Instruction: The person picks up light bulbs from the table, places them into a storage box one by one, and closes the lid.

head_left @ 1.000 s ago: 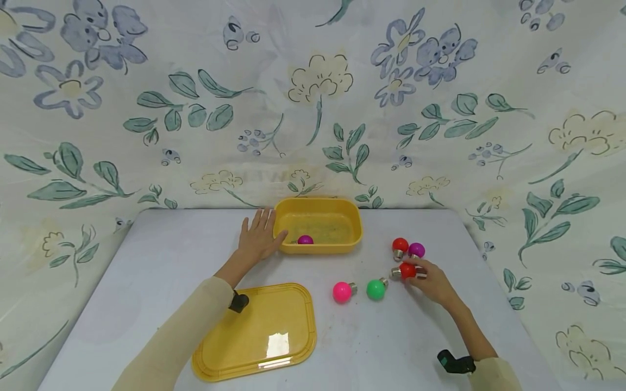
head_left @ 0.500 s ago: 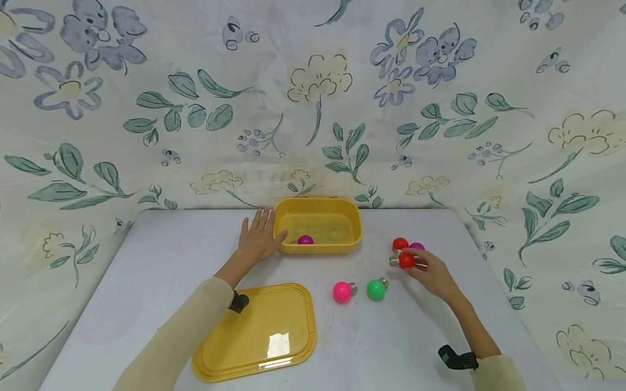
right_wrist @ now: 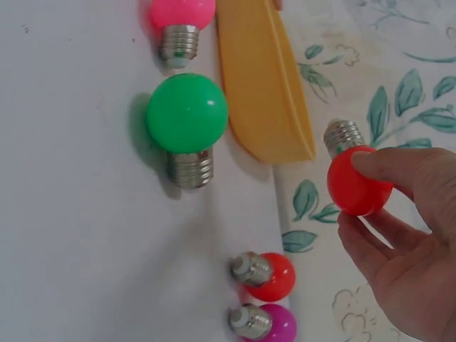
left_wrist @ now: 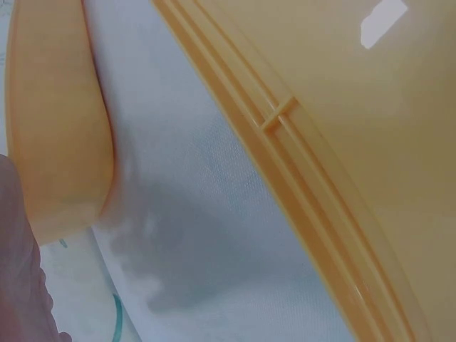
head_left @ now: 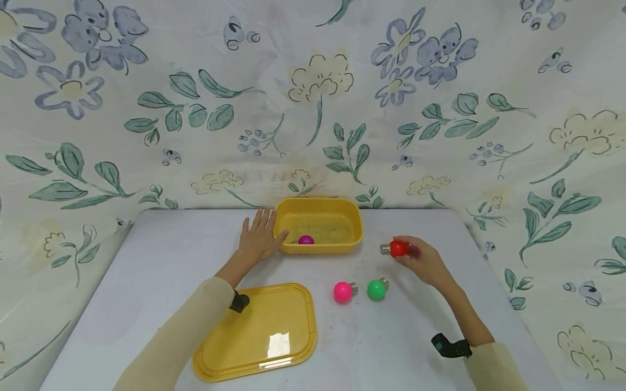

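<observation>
My right hand (head_left: 424, 262) pinches a red light bulb (head_left: 398, 248) between thumb and fingers, its metal screw base pointing left. In the right wrist view that bulb is held above the table. Another red bulb (right_wrist: 274, 276) and a purple bulb (right_wrist: 280, 324) lie side by side below it there; the hand mostly covers them in the head view. My left hand (head_left: 258, 236) lies with fingers straight against the left side of a yellow tub (head_left: 320, 249). Inside the tub, near its front wall, is a magenta bulb (head_left: 306, 240).
A pink bulb (head_left: 342, 292) and a green bulb (head_left: 376, 289) lie on the white table (head_left: 371, 347) in front of the tub. Below my left forearm is a flat yellow lid (head_left: 259, 336). A floral cloth (head_left: 313, 125) hangs behind the table's back edge.
My right hand has lifted the red bulb and carried it away from me and slightly left, over the other red and purple bulbs. The left hand stays at the tub.
</observation>
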Demonstrator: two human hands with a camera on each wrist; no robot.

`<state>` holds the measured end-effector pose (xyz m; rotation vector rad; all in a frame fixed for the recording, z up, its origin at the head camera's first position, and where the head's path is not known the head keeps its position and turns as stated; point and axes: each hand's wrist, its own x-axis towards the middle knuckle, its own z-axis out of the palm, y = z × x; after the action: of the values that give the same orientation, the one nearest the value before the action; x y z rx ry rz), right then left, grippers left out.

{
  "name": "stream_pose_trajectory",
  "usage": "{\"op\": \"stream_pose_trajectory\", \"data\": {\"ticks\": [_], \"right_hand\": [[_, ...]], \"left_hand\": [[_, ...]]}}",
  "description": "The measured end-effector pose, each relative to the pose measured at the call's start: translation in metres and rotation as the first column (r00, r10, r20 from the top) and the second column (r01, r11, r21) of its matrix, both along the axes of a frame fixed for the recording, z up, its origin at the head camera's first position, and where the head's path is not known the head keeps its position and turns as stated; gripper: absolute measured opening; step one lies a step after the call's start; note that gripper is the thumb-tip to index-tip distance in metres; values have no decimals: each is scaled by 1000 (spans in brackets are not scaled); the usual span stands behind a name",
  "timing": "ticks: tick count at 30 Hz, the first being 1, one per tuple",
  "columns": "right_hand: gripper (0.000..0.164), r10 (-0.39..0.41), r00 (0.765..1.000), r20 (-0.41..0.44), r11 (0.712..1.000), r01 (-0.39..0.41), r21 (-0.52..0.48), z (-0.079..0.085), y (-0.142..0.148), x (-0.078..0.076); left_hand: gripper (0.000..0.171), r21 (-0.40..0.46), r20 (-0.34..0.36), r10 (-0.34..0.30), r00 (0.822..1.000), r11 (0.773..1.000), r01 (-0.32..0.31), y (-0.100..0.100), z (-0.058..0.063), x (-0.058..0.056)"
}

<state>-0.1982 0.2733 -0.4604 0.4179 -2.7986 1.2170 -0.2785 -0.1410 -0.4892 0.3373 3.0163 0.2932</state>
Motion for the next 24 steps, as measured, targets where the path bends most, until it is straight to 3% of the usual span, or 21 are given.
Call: {"op": "stream_pose_trajectory", "data": {"ticks": [6,24], "right_hand": [[48,-13,999,41,1000,12,23,11,-12,-8],[48,23,991,130,998,-15,-61,37,-55,-39]], "left_hand": [[79,-4,-2,-2,1000,1000,2,0,0,1],[78,-1,2,-4,1000,1000,4,0,1,2]]}}
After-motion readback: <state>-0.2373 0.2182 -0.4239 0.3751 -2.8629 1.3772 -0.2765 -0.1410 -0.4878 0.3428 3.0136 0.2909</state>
